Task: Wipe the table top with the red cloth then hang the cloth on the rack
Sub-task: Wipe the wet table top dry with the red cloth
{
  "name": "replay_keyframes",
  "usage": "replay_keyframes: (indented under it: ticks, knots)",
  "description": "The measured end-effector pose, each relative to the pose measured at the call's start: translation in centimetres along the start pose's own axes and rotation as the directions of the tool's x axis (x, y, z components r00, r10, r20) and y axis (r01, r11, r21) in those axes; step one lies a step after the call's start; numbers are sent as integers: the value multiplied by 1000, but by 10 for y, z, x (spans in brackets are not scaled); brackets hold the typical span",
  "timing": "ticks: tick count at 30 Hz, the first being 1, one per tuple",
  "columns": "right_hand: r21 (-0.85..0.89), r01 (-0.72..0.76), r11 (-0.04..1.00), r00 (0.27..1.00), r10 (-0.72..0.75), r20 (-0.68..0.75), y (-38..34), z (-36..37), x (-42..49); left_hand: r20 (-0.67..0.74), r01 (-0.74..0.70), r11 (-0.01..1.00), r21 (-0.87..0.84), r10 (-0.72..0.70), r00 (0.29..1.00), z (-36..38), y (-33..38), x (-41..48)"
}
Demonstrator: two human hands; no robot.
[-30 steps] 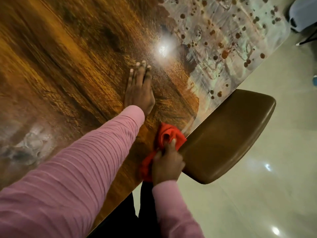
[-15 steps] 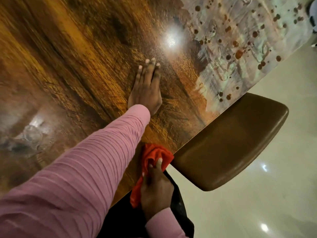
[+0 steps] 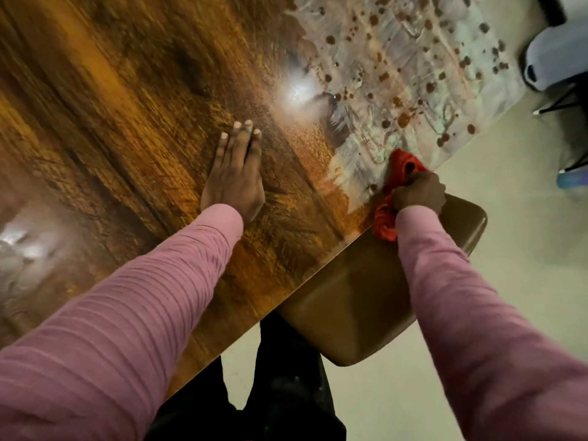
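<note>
The glossy wooden table top fills the upper left. Its far right part is smeared whitish with brown spots. My left hand lies flat on the wood, fingers together and holding nothing. The bunched red cloth sits at the table's right edge, where the smear begins. My right hand is closed on it and presses it down; part of the cloth hangs below my wrist. No rack is in view.
A brown chair is tucked at the table's right edge, under my right arm. Pale floor lies to the right. A white-and-dark object on thin black legs stands at the far right, with something blue below it.
My right hand has carried the red cloth along the table edge, from the near edge by my body out to the smeared patch. My left hand stays flat in place.
</note>
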State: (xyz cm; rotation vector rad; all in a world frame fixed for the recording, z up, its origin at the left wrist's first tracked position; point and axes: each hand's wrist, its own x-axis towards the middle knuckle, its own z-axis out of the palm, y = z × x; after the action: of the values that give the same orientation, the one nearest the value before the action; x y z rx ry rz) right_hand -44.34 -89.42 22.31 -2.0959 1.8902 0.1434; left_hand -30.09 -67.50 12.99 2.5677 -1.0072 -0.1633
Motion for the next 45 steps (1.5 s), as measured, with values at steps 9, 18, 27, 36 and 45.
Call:
replay_keyframes:
  ticks: [9, 18, 27, 36, 45]
  knots:
    - [-67, 492, 868, 835, -448, 320, 57, 77, -127, -1, 87, 986, 140, -88, 996, 0, 13, 3]
    - [-118, 415, 902, 909, -409, 75, 20, -20, 124, -170, 536, 843, 35, -524, 835, 27, 90, 29]
    - [205, 929, 307, 227, -913, 340, 33, 43, 18, -225, 681, 732, -15, -666, 711, 49, 108, 42]
    - [162, 608, 777, 781, -622, 51, -31, -2, 186, -210, 695, 719, -21, -682, 700, 49, 107, 44]
    - [198, 955, 221, 183, -963, 196, -14, 44, 41, -195, 694, 719, -36, -687, 700, 50, 107, 44]
